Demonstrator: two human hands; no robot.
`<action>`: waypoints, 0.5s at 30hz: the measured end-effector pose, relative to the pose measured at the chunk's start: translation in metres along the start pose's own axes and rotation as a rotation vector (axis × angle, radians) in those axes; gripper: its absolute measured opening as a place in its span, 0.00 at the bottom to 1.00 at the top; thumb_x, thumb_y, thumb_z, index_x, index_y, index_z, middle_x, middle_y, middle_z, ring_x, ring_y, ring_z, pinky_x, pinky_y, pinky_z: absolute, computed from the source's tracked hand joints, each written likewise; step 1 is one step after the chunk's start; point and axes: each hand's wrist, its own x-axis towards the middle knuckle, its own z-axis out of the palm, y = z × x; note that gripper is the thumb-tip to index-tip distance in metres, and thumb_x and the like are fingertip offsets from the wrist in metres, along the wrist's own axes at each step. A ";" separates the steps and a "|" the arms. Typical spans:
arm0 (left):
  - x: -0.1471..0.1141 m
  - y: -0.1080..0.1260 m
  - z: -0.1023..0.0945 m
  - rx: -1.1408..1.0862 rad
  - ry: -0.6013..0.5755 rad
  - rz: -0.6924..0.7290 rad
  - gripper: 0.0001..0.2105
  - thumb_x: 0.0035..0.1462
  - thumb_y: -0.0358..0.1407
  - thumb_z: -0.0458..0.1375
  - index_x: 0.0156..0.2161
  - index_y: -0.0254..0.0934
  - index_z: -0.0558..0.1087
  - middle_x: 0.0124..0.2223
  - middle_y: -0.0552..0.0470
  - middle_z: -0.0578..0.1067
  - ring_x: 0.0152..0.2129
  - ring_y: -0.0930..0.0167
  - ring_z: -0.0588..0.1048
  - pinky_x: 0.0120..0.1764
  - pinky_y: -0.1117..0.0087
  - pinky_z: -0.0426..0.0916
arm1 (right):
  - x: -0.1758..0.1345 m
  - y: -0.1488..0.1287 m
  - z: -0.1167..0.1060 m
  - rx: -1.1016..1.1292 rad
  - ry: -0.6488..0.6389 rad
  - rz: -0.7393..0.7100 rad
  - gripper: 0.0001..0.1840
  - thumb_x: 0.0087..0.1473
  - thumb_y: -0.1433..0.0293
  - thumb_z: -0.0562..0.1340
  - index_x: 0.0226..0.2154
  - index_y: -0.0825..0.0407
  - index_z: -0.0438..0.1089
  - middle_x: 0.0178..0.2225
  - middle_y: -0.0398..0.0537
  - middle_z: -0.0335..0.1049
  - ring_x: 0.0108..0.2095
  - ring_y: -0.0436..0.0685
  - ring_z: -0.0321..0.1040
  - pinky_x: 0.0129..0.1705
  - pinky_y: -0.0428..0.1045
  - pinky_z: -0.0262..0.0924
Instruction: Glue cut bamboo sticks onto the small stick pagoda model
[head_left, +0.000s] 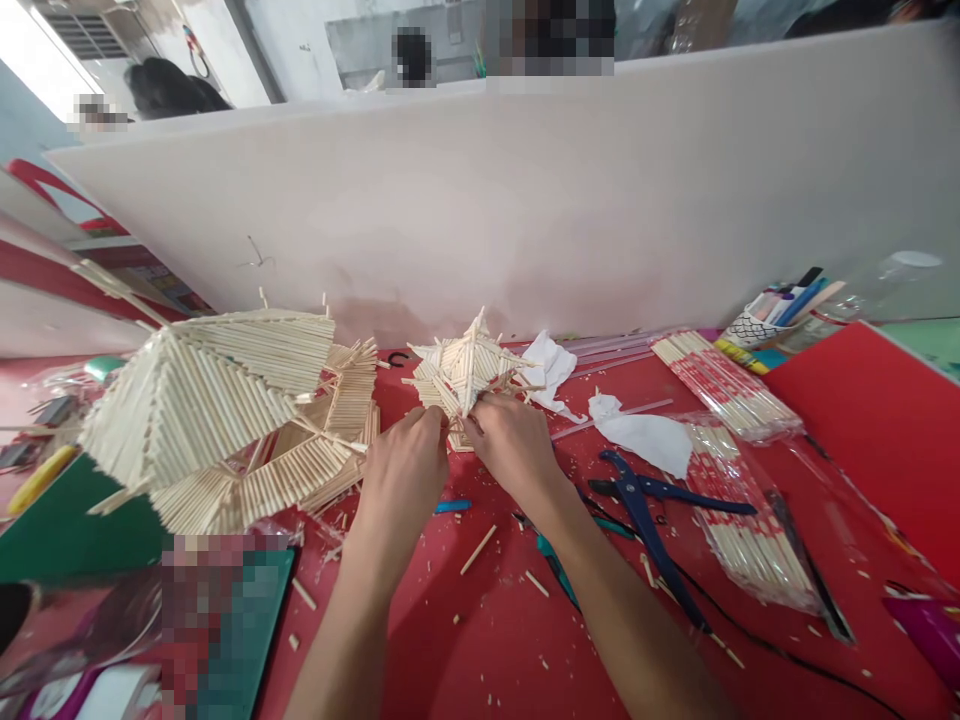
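Observation:
A small pavilion-like model made of pale wooden sticks, with a pointed, star-edged roof, stands on the red table in front of me. My left hand is closed at its front left, fingers curled at the lower roof edge. At the front right, my right hand pinches near a roof corner. The fingertips of both hands are mostly hidden, so any small piece between them cannot be made out. Left of my hands stands a larger stick model with a wide sloping roof over a stick-built base.
Blue cutters, teal-handled pliers and bagged chopsticks lie to the right. White tissues sit behind, near a pen holder. A pale partition rises at the back. Stick scraps litter the red table.

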 end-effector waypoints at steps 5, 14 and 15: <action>0.000 0.003 0.002 0.010 0.011 0.008 0.10 0.68 0.28 0.49 0.44 0.37 0.73 0.43 0.48 0.78 0.39 0.64 0.79 0.33 0.68 0.62 | 0.001 0.003 0.000 0.008 0.017 -0.021 0.12 0.67 0.68 0.57 0.38 0.52 0.76 0.39 0.54 0.78 0.42 0.60 0.74 0.33 0.49 0.54; -0.004 0.006 0.006 0.060 0.041 -0.026 0.08 0.69 0.31 0.48 0.42 0.36 0.70 0.42 0.46 0.77 0.37 0.65 0.78 0.34 0.68 0.63 | 0.001 0.009 -0.001 0.084 -0.003 -0.073 0.12 0.67 0.66 0.60 0.35 0.53 0.76 0.35 0.52 0.77 0.37 0.58 0.73 0.33 0.50 0.52; -0.004 0.006 0.006 0.056 0.038 -0.026 0.08 0.70 0.31 0.48 0.42 0.36 0.69 0.42 0.46 0.77 0.37 0.65 0.78 0.34 0.69 0.63 | 0.001 0.011 -0.001 0.102 -0.001 -0.092 0.12 0.66 0.67 0.60 0.34 0.53 0.76 0.34 0.51 0.77 0.36 0.58 0.72 0.34 0.49 0.52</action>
